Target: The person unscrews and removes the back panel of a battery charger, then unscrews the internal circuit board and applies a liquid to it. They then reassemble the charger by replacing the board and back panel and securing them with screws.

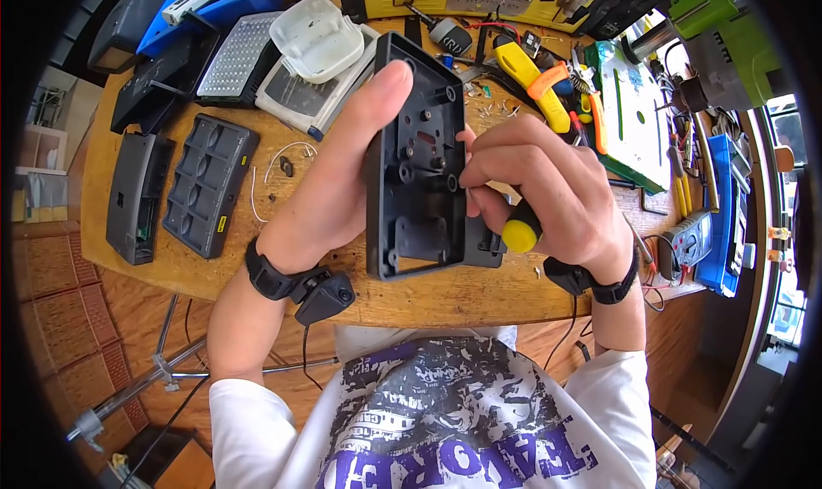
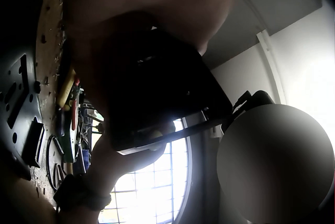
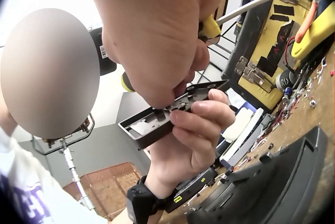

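Observation:
My left hand (image 1: 338,168) grips a black plastic housing (image 1: 417,228), its thumb over the left wall and its fingers behind. The housing is tilted up above the table, open side toward me, with round screw posts and cut-outs inside. My right hand (image 1: 565,185) has its thumb and fingertips at the housing's right wall. Tucked in its palm is a screwdriver (image 1: 521,232) with a yellow and black handle; in the right wrist view its shaft (image 3: 251,6) points away from the housing. I cannot tell whether the fingertips pinch something small. In the left wrist view the housing (image 2: 167,88) is mostly dark.
Behind the housing, a black plastic cover (image 3: 272,182) lies on the wooden table (image 1: 342,292). Two dark cases (image 1: 210,185) lie at the left. A white plastic box (image 1: 317,39), yellow-handled pliers (image 1: 527,78), loose screws and a green drill press (image 1: 719,44) stand farther back.

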`<action>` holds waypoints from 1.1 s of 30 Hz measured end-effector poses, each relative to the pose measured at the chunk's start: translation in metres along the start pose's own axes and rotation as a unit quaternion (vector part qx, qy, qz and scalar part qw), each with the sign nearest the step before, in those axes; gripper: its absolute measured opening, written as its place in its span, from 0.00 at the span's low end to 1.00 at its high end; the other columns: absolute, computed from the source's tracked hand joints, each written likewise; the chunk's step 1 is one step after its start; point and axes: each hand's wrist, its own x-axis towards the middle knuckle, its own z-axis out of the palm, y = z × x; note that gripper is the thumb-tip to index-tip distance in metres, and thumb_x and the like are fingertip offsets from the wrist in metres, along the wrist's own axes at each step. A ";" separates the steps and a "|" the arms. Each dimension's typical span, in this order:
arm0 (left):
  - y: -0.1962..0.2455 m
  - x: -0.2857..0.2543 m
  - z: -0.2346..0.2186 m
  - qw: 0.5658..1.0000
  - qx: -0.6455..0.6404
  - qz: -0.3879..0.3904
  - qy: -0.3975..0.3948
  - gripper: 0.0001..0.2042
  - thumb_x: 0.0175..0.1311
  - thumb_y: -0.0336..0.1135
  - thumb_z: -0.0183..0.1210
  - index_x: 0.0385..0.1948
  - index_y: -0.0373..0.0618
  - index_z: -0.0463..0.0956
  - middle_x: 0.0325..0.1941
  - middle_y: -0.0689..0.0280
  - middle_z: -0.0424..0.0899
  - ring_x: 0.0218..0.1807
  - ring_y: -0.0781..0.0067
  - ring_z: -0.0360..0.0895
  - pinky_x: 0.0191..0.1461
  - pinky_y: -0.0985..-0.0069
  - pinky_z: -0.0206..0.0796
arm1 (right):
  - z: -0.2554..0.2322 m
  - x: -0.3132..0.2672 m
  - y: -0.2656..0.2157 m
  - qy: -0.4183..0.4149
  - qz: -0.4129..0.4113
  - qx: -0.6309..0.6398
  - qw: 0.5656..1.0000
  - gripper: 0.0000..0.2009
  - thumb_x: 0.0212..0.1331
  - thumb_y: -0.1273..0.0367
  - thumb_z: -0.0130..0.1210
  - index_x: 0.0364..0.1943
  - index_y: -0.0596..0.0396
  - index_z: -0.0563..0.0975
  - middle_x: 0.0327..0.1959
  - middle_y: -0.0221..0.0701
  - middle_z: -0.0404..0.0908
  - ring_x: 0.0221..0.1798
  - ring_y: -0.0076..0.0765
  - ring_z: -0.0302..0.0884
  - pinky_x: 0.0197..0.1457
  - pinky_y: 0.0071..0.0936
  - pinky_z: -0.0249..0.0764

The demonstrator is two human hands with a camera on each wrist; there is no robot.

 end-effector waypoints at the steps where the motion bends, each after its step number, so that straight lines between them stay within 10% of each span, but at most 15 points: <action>1: -0.001 0.001 -0.002 1.000 -0.001 -0.001 0.002 0.30 0.82 0.64 0.51 0.55 0.41 0.80 0.47 0.60 0.89 0.49 0.72 0.89 0.57 0.70 0.82 | -0.001 0.000 0.000 0.008 0.004 0.003 1.000 0.11 0.56 0.82 0.72 0.41 0.62 0.81 0.40 0.37 0.85 0.37 0.40 0.87 0.38 0.31 0.84; 5: -0.005 0.010 -0.014 0.996 0.055 0.036 -0.065 0.31 0.81 0.64 0.54 0.57 0.37 0.79 0.45 0.60 0.89 0.50 0.71 0.90 0.56 0.70 0.83 | -0.011 -0.003 0.005 -0.032 0.124 -0.017 0.992 0.12 0.54 0.82 0.71 0.39 0.61 0.80 0.37 0.33 0.81 0.33 0.35 0.81 0.36 0.29 0.79; 6: -0.005 0.011 -0.014 0.992 0.081 0.075 -0.054 0.32 0.80 0.63 0.55 0.59 0.36 0.78 0.47 0.59 0.89 0.51 0.70 0.90 0.58 0.69 0.83 | -0.008 -0.009 0.016 -0.054 0.160 -0.039 0.985 0.12 0.57 0.75 0.69 0.40 0.56 0.76 0.37 0.37 0.81 0.38 0.51 0.85 0.41 0.42 0.80; 10: 0.000 0.013 -0.019 0.980 0.138 0.137 -0.048 0.38 0.74 0.64 0.61 0.68 0.35 0.72 0.61 0.52 0.85 0.61 0.60 0.86 0.67 0.61 0.79 | -0.011 -0.023 0.034 -0.182 0.236 -0.034 0.954 0.10 0.59 0.76 0.66 0.43 0.57 0.78 0.40 0.43 0.82 0.49 0.60 0.83 0.52 0.50 0.77; 20: 0.007 0.017 -0.025 0.945 0.216 0.239 -0.062 0.55 0.52 0.67 0.81 0.76 0.39 0.66 0.74 0.51 0.76 0.76 0.55 0.76 0.80 0.53 0.71 | -0.009 -0.016 0.029 -0.174 0.209 -0.071 0.960 0.12 0.60 0.69 0.70 0.43 0.59 0.81 0.45 0.44 0.84 0.50 0.59 0.84 0.52 0.49 0.80; 23: 0.011 0.019 -0.029 0.939 0.147 0.285 -0.123 0.48 0.52 0.46 0.86 0.74 0.38 0.68 0.71 0.51 0.80 0.74 0.58 0.78 0.76 0.59 0.74 | -0.012 -0.014 0.016 -0.231 0.179 -0.009 0.956 0.28 0.53 0.54 0.79 0.49 0.61 0.82 0.49 0.42 0.83 0.49 0.58 0.86 0.51 0.48 0.83; 33: 0.031 0.019 -0.046 0.923 0.162 0.340 -0.071 0.48 0.52 0.49 0.86 0.73 0.40 0.68 0.70 0.52 0.79 0.71 0.62 0.79 0.75 0.60 0.75 | -0.007 -0.010 -0.010 -0.350 0.206 -0.012 0.914 0.41 0.45 0.54 0.80 0.62 0.60 0.75 0.56 0.46 0.78 0.50 0.59 0.86 0.49 0.47 0.83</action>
